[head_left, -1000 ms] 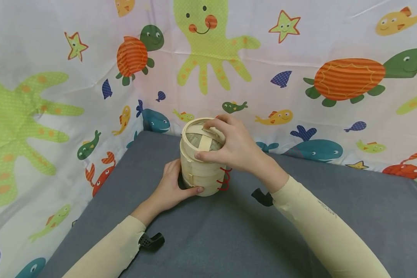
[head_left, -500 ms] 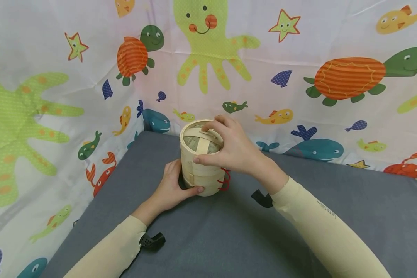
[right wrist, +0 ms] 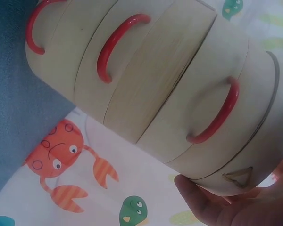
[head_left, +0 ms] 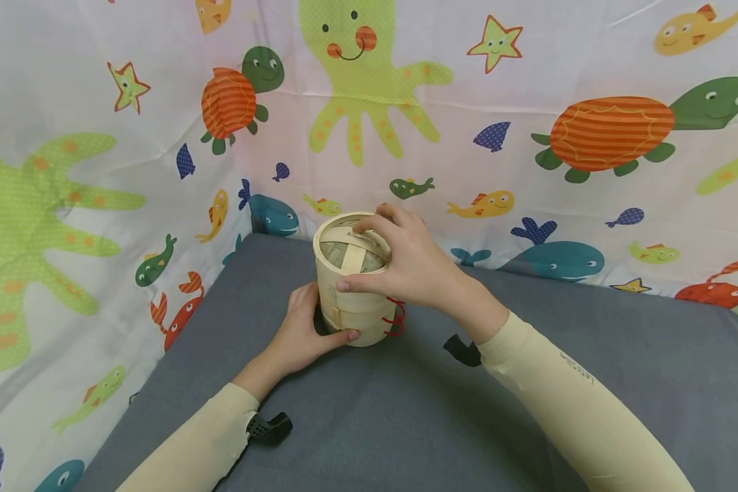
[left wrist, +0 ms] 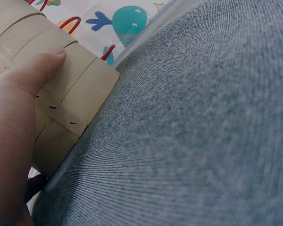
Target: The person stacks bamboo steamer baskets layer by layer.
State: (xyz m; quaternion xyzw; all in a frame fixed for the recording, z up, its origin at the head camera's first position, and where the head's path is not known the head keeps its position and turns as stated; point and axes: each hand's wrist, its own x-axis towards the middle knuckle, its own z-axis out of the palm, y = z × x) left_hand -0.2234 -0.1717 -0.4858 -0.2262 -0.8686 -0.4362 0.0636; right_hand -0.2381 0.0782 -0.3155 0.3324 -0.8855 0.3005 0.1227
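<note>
A small pale bamboo steamer (head_left: 358, 318), stacked in tiers, stands upright on the grey cloth. Its domed woven lid (head_left: 353, 260) with crossed strips sits on top, level with the stack. My left hand (head_left: 301, 335) grips the lowest part from the left, thumb across the front; in the left wrist view that thumb lies on the steamer's wall (left wrist: 87, 96). From the right, my right hand (head_left: 415, 266) holds the lid, thumb at the near rim and fingers curled over the top. Red loop handles (right wrist: 221, 115) run down one side, upright in line. The left fingers behind the steamer are hidden.
Grey cloth (head_left: 369, 424) covers the table. Behind and to the left hangs a white curtain (head_left: 443, 157) printed with sea animals, close behind the steamer. A black strap piece (head_left: 269, 428) sticks out at the left wrist, another (head_left: 462, 350) at the right.
The lid, a second ago slightly raised and off-line, has come down level onto the steamer under my right hand. My left hand stays at the base. The head view has shifted slightly.
</note>
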